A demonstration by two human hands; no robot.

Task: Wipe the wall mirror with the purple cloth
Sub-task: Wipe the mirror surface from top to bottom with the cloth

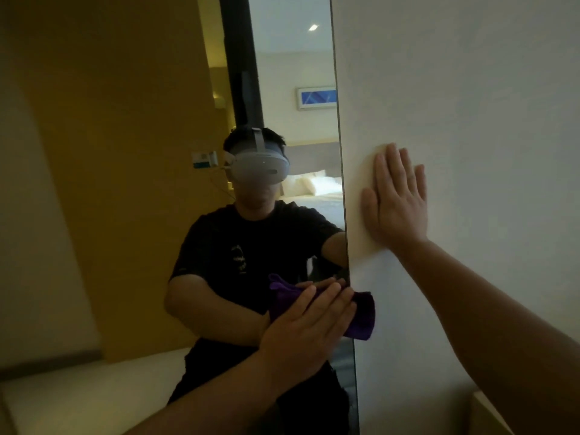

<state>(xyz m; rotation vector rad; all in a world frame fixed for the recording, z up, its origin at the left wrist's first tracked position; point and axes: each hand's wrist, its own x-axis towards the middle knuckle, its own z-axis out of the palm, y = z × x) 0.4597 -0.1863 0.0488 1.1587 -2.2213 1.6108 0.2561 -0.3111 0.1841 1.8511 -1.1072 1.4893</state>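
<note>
The wall mirror (131, 152) fills the left and middle of the view, and its right edge runs down the centre. My left hand (309, 326) presses the purple cloth (361, 318) flat against the glass at that right edge, low down, with straight fingers on top of it. Part of the cloth sticks out past the edge over the wall. My right hand (397, 199) lies flat on the white wall (470, 89) just right of the mirror, fingers spread and pointing up.
The mirror reflects a person in a dark T-shirt with a headset, a yellow panel, a dark door frame, a bed and a framed picture. A pale ledge (489, 412) shows at the lower right corner, below my right forearm.
</note>
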